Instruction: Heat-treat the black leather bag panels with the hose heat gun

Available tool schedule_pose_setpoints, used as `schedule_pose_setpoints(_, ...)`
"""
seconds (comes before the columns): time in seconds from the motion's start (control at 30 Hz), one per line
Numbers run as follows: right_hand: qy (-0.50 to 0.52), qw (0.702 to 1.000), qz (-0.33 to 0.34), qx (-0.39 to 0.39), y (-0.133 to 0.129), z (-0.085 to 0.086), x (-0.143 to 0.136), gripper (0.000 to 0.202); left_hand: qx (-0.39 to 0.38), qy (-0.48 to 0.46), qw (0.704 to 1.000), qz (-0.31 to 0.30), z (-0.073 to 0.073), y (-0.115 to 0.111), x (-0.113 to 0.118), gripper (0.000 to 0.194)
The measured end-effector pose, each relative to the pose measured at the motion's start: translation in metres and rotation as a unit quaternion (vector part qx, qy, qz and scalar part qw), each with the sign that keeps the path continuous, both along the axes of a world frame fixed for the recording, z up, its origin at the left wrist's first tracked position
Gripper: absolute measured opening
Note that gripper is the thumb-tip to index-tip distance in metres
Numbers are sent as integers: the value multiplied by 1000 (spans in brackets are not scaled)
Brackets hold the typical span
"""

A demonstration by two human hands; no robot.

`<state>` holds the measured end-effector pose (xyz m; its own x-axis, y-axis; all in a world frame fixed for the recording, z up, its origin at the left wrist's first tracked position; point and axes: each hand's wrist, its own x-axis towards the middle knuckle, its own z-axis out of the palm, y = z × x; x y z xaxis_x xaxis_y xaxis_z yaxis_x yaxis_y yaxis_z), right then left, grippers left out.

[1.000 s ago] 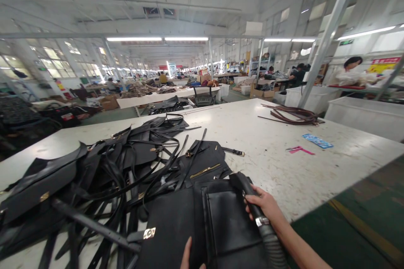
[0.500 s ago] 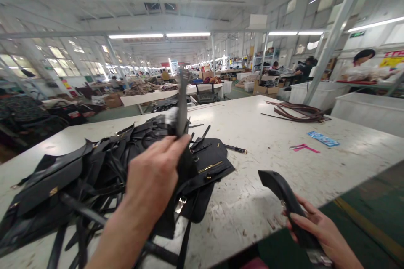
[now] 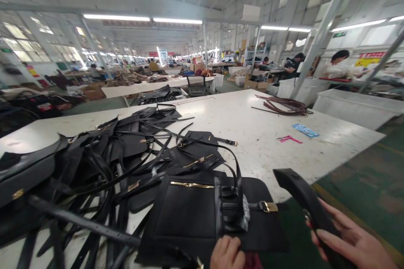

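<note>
At the bottom edge, my left hand point(image 3: 227, 253) is closed with curled fingers on the near edge of a black leather bag point(image 3: 186, 212). This bag lies flat near the table front, with a gold zip, a looped strap and a gold buckle; its right part reaches past the table edge. My right hand point(image 3: 353, 235), at lower right, grips a curved black handheld tool point(image 3: 311, 197) with a slanted flat end. That tool is raised beside the bag, apart from it; its lower end is out of frame. Left of the bag lies a heap of black bags and straps point(image 3: 104, 155).
On the white table point(image 3: 252, 134) lie pink-handled snips point(image 3: 289, 139), a blue patterned packet point(image 3: 305, 130) and a bundle of brown straps point(image 3: 284, 105). White bins point(image 3: 356, 107) stand beyond the right edge. People work farther back, one at the right point(image 3: 338, 62).
My left hand has come down from above the heap to the bottom edge. A black bag now lies in front of me. The tool stays in my right hand; the view has shifted.
</note>
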<state>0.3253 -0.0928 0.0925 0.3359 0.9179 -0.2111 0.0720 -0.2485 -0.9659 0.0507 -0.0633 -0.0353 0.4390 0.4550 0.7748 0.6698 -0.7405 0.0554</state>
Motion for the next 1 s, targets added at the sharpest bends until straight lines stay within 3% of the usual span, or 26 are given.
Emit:
schedule_pose_setpoints(0.1, 85, 990, 104, -48, 0, 14, -23, 81, -35, 9, 999, 6, 1, 0, -4, 29)
schedule_pose_setpoints(0.2, 130, 967, 210, -54, 5, 26, -54, 69, -3, -31, 999, 14, -2, 1, -5, 28)
schedule_pose_setpoints(0.3, 165, 941, 290, -62, 22, 27, -86, 67, -2, -52, 998, 25, -7, 1, -3, 23)
schedule_pose_setpoints(0.47, 134, 939, 304, -91, 76, 9, -121, 73, 11, -106, 993, 50, -14, 1, 6, 22)
schedule_pose_setpoints(0.67, 94, 954, 281, -49, 134, -6, -145, 72, 41, -133, 985, 106, -22, 4, 15, 28)
schedule_pose_setpoints(0.77, 66, 962, 263, -22, 131, 2, -153, 81, 51, -156, 979, 119, -21, 2, 16, 31)
schedule_pose_setpoints(0.9, 75, 950, 302, -33, 100, 17, -152, 77, 56, -177, 970, 159, -19, 0, 17, 26)
schedule_pose_setpoints(1.0, 93, 951, 289, -52, 76, 10, -134, 79, 65, -158, 976, 139, -8, 4, 5, 25)
